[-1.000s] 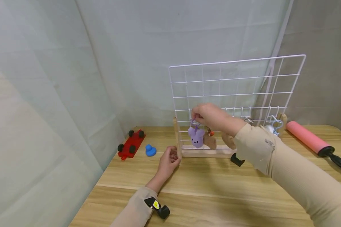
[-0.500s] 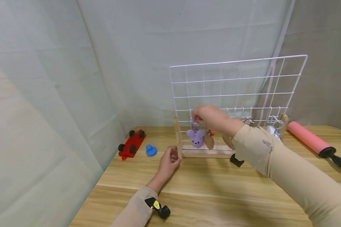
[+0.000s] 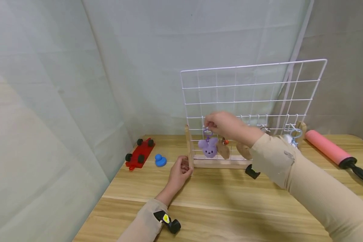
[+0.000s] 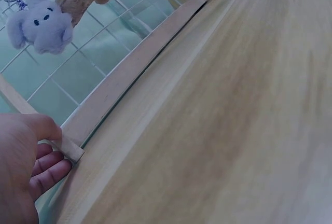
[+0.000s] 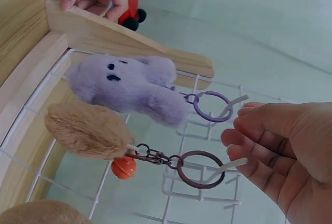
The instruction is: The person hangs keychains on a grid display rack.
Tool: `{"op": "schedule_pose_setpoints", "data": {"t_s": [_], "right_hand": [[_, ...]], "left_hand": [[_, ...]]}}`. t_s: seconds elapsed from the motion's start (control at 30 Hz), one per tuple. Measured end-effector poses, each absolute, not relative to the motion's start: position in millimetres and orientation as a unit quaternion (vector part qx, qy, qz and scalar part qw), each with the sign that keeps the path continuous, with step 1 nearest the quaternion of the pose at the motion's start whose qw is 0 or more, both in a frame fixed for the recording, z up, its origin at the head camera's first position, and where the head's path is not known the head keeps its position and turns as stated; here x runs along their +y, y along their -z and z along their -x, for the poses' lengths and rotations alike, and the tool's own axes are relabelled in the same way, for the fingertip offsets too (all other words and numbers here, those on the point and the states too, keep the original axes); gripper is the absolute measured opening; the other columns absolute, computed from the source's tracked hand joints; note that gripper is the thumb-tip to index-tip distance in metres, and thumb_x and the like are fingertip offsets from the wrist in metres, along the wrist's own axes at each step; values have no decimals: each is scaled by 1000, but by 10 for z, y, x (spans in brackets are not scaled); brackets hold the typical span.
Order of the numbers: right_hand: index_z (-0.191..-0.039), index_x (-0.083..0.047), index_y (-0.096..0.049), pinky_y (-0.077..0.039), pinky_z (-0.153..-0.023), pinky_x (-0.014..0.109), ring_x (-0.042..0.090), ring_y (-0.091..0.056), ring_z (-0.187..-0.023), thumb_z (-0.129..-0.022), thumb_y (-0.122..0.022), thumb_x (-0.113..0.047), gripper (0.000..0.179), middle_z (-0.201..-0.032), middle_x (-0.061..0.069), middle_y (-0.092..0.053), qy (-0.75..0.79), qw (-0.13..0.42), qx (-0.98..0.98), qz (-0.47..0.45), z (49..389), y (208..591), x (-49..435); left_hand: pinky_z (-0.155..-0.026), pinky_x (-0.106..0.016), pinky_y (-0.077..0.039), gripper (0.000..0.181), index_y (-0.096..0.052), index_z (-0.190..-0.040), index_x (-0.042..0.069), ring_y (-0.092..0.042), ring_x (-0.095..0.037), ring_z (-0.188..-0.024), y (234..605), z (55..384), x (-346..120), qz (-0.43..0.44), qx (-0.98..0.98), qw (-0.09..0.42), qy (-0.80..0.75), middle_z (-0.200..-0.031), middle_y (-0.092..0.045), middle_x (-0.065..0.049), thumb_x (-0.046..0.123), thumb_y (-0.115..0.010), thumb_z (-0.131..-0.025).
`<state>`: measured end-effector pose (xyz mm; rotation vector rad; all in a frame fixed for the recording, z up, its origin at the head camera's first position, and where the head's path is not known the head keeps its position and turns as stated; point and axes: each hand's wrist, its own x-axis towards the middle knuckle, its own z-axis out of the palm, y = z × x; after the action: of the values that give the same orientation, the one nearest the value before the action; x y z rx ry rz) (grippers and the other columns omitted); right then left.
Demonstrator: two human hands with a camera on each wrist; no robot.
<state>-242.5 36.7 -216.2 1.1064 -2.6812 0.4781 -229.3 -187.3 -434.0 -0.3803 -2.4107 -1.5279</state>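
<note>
A purple plush keychain (image 3: pixel 209 148) hangs by its purple ring (image 5: pixel 212 106) from a white hook on the wire grid rack (image 3: pixel 251 101). My right hand (image 3: pixel 225 124) is just in front of that ring. In the right wrist view its loosely bent fingers (image 5: pixel 254 138) sit by the hook tips, apart from the ring. Beside it a brown plush keychain (image 5: pixel 88 130), with a dark ring and orange bell (image 5: pixel 124 167), hangs on another hook. My left hand (image 3: pixel 179 173) grips the rack's wooden side piece (image 4: pixel 70 149) low down, thumb on one side and fingers on the other.
Further right hang another brown plush (image 3: pixel 243 151) and a white plush with a blue ring (image 3: pixel 295 133). A pink pump (image 3: pixel 328 148) lies at the right. To the left are a red wheeled toy (image 3: pixel 140 154) and a blue duck (image 3: pixel 160 160) on the wooden table (image 3: pixel 217 198).
The purple plush has swung and turned slightly, and its ring shows a little lower under my right hand. My left hand keeps its grip on the rack's side.
</note>
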Motion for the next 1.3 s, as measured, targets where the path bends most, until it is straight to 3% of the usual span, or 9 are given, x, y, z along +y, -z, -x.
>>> {"op": "schedule_pose_setpoints", "data": {"t_s": [0.37, 0.63, 0.87, 1.03, 1.2, 1.3], "right_hand": [[-101, -2, -67, -55, -85, 37, 23, -65, -93, -89, -63, -3, 13, -98, 9, -70, -189, 146, -886, -397, 2283, 2072, 492], [-100, -6, -66, -56, -80, 34, 19, -65, -90, -89, -67, -9, 11, -96, 5, -68, -212, 167, -874, -404, 2173, 2137, 569], [-104, -8, -66, -55, -70, 28, 16, -63, -87, -90, -66, -13, 15, -98, 5, -66, -233, 165, -881, -378, 2069, 2213, 700], [-106, -6, -66, -56, -71, 31, 18, -64, -87, -90, -65, -11, 17, -98, 6, -66, -241, 170, -880, -374, 1993, 2299, 791], [-106, -8, -65, -56, -75, 35, 18, -65, -89, -88, -68, -9, 19, -103, 6, -67, -236, 213, -864, -392, 1899, 2418, 885], [-106, -10, -65, -54, -69, 29, 11, -60, -82, -86, -70, -9, 21, -102, 2, -66, -228, 244, -851, -405, 1842, 2511, 959]], "left_hand": [[-66, -16, -52, 39, -50, -116, -1, -57, -15, -77, 4351, 2313, -1889, 127, -831, 129, 525, -96, -62, -21, -3, -69, -82], [-68, -17, -52, 35, -54, -113, -2, -60, -16, -80, 4308, 2318, -1941, 115, -827, 157, 527, -99, -63, -21, -2, -69, -82], [-73, -28, -56, 32, -56, -111, -5, -62, -23, -81, 4170, 2280, -1977, 115, -817, 234, 514, -100, -63, -20, -1, -70, -83], [-69, -29, -56, 29, -58, -108, -5, -63, -25, -77, 4065, 2226, -1972, 166, -819, 312, 451, -96, -63, -16, 0, -71, -82], [-68, -30, -55, 31, -58, -107, -3, -62, -22, -78, 3962, 2197, -1971, 227, -825, 381, 351, -96, -62, -14, 2, -73, -80], [-69, -30, -55, 35, -59, -107, -2, -61, -21, -81, 3895, 2166, -1957, 251, -827, 405, 297, -97, -62, -13, 4, -76, -77]]}}
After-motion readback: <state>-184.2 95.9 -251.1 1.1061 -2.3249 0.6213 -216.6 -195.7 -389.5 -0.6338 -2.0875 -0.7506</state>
